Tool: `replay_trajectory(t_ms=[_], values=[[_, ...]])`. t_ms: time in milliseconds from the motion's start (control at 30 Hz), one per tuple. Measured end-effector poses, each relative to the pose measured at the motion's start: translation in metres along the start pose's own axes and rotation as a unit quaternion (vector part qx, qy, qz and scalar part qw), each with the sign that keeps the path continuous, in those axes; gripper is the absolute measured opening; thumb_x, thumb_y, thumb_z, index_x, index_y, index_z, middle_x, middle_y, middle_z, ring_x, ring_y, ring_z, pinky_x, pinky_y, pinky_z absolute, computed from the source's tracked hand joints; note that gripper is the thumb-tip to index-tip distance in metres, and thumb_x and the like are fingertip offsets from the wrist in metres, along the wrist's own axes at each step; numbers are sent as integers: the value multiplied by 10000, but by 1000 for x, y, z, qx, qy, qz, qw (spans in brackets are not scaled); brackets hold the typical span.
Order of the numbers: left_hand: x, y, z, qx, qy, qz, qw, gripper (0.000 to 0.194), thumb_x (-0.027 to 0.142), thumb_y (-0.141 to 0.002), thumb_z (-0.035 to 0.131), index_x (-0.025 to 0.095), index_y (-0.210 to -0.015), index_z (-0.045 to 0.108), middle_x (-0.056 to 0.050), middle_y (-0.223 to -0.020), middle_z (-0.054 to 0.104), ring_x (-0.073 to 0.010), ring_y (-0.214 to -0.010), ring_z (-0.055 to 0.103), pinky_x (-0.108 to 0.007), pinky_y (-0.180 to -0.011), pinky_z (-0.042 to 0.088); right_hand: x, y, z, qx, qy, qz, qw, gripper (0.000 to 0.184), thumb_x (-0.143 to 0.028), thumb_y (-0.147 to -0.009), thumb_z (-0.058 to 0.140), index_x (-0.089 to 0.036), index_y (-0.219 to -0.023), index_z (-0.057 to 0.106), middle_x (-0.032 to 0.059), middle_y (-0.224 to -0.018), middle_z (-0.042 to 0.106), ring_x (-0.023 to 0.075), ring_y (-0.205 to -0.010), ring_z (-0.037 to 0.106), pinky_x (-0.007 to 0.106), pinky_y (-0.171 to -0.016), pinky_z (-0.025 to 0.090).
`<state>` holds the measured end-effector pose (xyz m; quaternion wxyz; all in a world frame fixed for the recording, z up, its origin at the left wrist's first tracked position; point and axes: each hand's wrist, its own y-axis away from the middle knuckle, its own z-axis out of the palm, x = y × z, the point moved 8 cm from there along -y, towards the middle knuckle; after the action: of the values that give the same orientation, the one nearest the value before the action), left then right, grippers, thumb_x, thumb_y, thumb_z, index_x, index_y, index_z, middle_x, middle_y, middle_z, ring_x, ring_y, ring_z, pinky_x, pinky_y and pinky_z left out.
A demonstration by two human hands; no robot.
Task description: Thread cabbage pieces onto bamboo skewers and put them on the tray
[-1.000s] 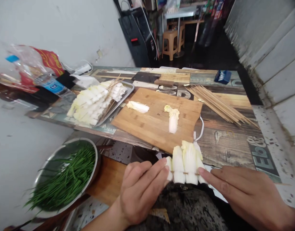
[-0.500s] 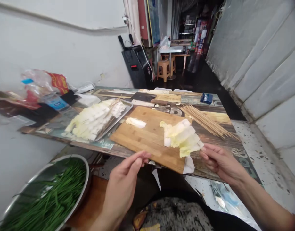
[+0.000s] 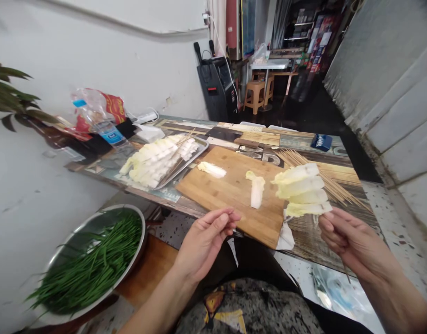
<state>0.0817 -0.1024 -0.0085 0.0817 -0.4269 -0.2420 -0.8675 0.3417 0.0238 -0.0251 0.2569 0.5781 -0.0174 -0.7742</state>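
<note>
My right hand [image 3: 341,234] is closed on a skewer of napa cabbage pieces [image 3: 305,190]. Several pale yellow-white strips fan out to the left of my fingers, above the board's right edge, and a thin stick end shows below the hand. My left hand [image 3: 213,232] hovers by the front edge of the wooden cutting board [image 3: 230,197], thumb and fingertips pinched together with nothing visible in them. Two loose cabbage pieces lie on the board, one [image 3: 257,190] near its middle and another [image 3: 212,170] toward the far left.
Finished cabbage skewers [image 3: 157,160] are piled on a metal tray [image 3: 202,147] left of the board. Bare bamboo skewers [image 3: 331,183] lie to the right. A cleaver [image 3: 225,134], a blue box [image 3: 321,142] and a water bottle [image 3: 111,132] stand around; a bowl of green chives [image 3: 95,264] sits lower left.
My right hand has lifted the cabbage skewer up and to the right, uncovering a loose piece on the board. The view has swung a little left.
</note>
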Motion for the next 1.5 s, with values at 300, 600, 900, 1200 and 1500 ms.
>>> replay_trajectory(t_ms=[300, 600, 900, 1200, 1500], values=[[11, -7, 41, -94, -605, 454, 647, 156, 185, -877, 589, 193, -969, 715, -78, -1037, 728, -220, -977, 644, -391, -891, 507, -20, 7, -19, 97, 50, -127, 986, 237, -376, -714, 782, -204, -816, 655, -21, -623, 512, 48, -484, 308, 187, -408, 214], [-31, -42, 87, -228, -785, 435, 378, 303, 114, -911, 472, 123, -1192, 585, -195, -1223, 615, -290, -1105, 588, -425, -876, 528, 4, 3, -36, 107, 146, -132, 975, 411, -436, -771, 728, -244, -1131, 675, -9, -697, 556, 98, -578, 418, 220, -455, 271], [-9, -48, 81, -203, -737, 472, 439, 318, 120, -916, 412, 162, -1150, 623, -153, -1142, 671, -271, -1031, 629, -432, -871, 526, 4, -2, -10, 26, 47, -62, 997, 301, -432, -782, 714, -189, -953, 659, -35, -640, 501, 54, -466, 262, 219, -415, 173], [-3, -42, 82, -174, -685, 464, 534, 352, 130, -896, 460, 167, -1214, 606, -165, -1252, 623, -283, -1148, 589, -459, -963, 490, -12, 5, -3, 45, 113, -146, 982, 310, -371, -875, 598, -218, -1145, 604, -34, -681, 538, 55, -445, 333, 203, -402, 261], [-1, -24, 62, -64, -638, 494, 587, 358, 138, -910, 447, 160, -1239, 585, -151, -1173, 665, -258, -1133, 597, -442, -1007, 461, -6, -12, 43, 48, 636, -384, 668, 341, -183, -958, 366, -131, -1210, 590, 165, -1067, 686, 262, -912, 657, 384, -759, 534]])
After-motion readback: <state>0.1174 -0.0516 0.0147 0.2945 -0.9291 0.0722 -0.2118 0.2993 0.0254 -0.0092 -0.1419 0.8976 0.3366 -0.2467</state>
